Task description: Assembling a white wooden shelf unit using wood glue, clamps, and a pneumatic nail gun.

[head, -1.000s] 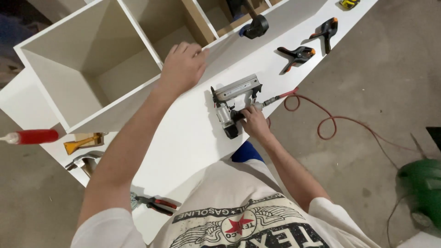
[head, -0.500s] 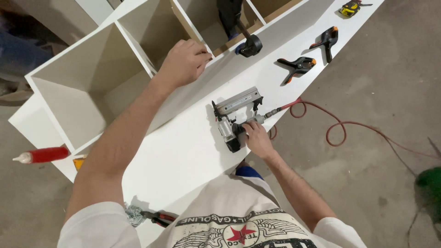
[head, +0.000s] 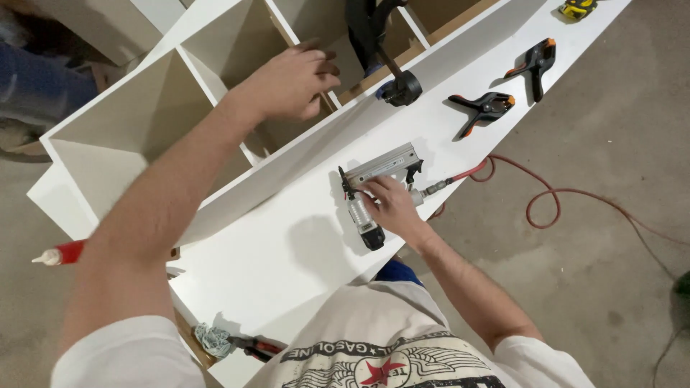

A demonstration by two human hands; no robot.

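Nail gun (head: 377, 188) under right hand (head: 392, 205) fingers (flat on panel (head: 287, 251)).

We find bright, even light from overhead, with the white panel (head: 273, 259) close to glare. The nail gun (head: 377, 190) throws a soft grey shadow to its left. We note motion blur on the left forearm (head: 151, 215), and wide-angle bending at the frame's edges.

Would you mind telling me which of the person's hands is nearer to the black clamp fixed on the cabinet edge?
Left. The left hand rests on the cabinet divider just beside the black clamp; the right hand is lower down, on the nail gun.
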